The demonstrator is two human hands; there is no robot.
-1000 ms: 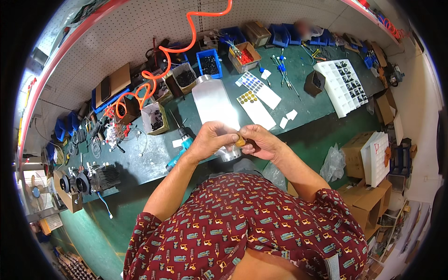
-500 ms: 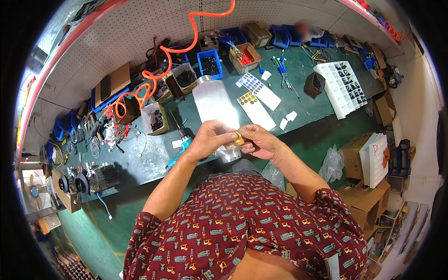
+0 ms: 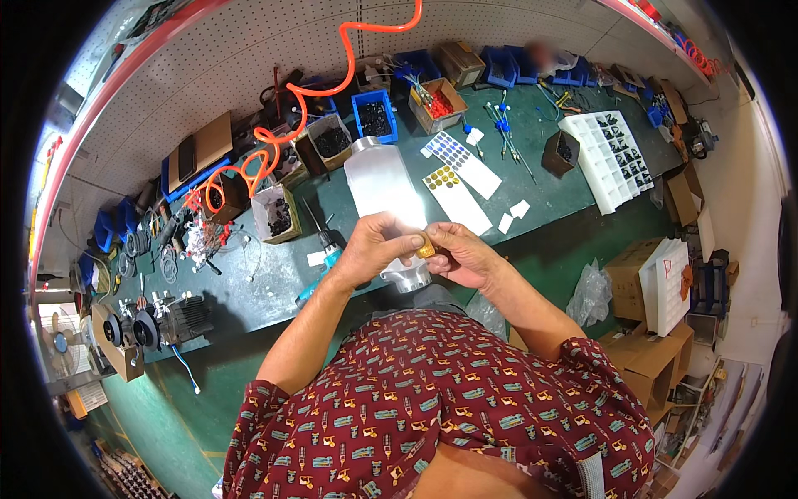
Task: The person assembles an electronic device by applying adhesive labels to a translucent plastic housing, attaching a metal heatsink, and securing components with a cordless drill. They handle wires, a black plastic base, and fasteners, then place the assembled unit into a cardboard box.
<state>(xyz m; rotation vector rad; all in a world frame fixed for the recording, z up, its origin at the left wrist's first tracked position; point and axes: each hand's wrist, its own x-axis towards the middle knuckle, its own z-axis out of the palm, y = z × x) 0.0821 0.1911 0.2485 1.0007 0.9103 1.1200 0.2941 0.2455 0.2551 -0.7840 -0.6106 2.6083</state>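
1. Your left hand is curled closed, its fingertips pinching a small round brass-coloured fitting from the left side.
2. Your right hand meets it from the right, fingers bent around the same fitting, so both hands grip it between them just above the near edge of the dark green tabletop.
3. Directly below your hands sits a shiny silver cast-metal housing, touching the underside of your left hand; how it is supported is hidden.
4. Just beyond your hands a tall frosted white plastic bottle lies on the tabletop, its capped end pointing away from you.
5. To the right of the bottle lie white sheets of small round stickers, with loose white paper scraps near them.
6. A blue-handled screwdriver-like tool lies just left of your left wrist.
7. Further back stand open cardboard boxes and a blue plastic bin of small dark parts.
8. A coiled orange air hose hangs down over the left rear of the tabletop.
9. A white compartment tray with dark pieces in some cells rests at the far right.
10. A grey electric motor sits at the tabletop's left near corner.
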